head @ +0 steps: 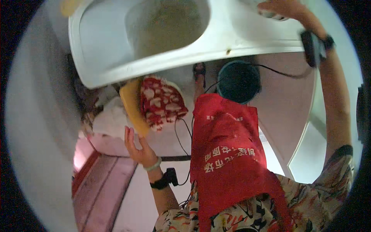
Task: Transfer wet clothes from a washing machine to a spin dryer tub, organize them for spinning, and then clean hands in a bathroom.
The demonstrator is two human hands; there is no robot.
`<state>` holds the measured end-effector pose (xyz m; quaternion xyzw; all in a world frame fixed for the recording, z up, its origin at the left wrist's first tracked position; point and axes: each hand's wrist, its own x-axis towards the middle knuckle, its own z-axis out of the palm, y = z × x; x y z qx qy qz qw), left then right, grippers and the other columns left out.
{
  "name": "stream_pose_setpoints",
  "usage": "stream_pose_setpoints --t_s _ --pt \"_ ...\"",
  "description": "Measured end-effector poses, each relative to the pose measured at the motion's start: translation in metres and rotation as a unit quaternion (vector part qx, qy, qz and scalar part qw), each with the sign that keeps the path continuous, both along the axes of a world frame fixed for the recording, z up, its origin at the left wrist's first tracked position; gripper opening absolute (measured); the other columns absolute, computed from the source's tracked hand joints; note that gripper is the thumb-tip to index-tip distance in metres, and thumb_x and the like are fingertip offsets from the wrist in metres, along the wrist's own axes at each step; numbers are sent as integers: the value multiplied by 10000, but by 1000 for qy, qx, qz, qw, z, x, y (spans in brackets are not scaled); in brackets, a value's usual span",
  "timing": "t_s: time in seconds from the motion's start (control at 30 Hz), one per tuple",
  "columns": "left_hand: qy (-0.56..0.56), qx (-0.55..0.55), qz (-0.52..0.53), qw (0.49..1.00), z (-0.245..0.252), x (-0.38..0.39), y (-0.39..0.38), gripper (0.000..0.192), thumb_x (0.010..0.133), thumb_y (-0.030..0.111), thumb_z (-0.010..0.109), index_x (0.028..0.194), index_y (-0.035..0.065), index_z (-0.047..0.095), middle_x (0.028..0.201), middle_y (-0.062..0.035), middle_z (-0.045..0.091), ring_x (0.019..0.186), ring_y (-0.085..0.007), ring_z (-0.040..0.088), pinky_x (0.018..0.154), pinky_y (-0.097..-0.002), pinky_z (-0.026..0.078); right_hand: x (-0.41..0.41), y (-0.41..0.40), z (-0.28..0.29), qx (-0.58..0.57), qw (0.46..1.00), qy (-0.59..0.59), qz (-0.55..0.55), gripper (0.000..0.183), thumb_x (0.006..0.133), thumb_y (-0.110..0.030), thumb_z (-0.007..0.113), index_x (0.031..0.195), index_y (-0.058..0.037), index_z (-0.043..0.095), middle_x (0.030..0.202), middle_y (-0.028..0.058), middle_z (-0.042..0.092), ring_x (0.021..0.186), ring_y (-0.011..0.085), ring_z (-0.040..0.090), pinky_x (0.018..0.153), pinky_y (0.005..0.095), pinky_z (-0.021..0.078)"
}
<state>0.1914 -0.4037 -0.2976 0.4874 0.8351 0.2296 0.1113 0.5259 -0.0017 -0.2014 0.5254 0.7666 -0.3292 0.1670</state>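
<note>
My left hand (142, 152) hangs in the air at the left, empty, with its fingers apart. In the picture its fingertips come close to a blurred yellow object (132, 101), perhaps plastic; I cannot tell whether they touch. At the upper right, my right hand (282, 8) reaches over the ledge of a white sink (220, 37). Its fingers lie over a small, pale, rounded object (272, 15), blurred and partly covered, so the grip is unclear. Murky water (171, 26) or a wet bottom shows in the sink's basin.
Below the sink stand a dark teal bucket (239, 82) and a red-and-white patterned fabric item (162, 101). White bundled material (111, 119) lies left. Black cables (189, 127) run beside my red apron (229, 145), which bears writing. A pinkish ledge (107, 185) is at lower left.
</note>
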Motion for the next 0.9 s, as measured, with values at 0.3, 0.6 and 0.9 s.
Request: stream_pose_setpoints --t_s 0.3,0.6,0.9 --pt "-294 -6 326 898 -161 -8 -150 441 814 6 694 1237 -14 569 1292 -138 570 1182 -264 547 1027 -406 404 -33 -210 -90 -117 897 426 23 351 884 -159 666 1195 -6 609 1145 131 650 1030 232 631 885 371 488" --pt "-140 -127 138 972 -297 -5 -139 840 620 203 890 1325 7 477 1289 -147 555 1185 -284 535 982 -396 464 -33 -323 -411 -341 905 210 -142 1026 731 -487 799 1460 38 304 1360 258 485 1263 321 489 1050 390 405" --pt "64 -284 -14 957 -381 -17 -95 1539 377 586 907 1532 44 46 1538 -325 123 1439 -432 151 1177 -497 179 -67 -292 -480 -269 878 342 -199 1145 582 -445 896 1415 77 309 1358 234 503 1259 303 488 1064 377 384"
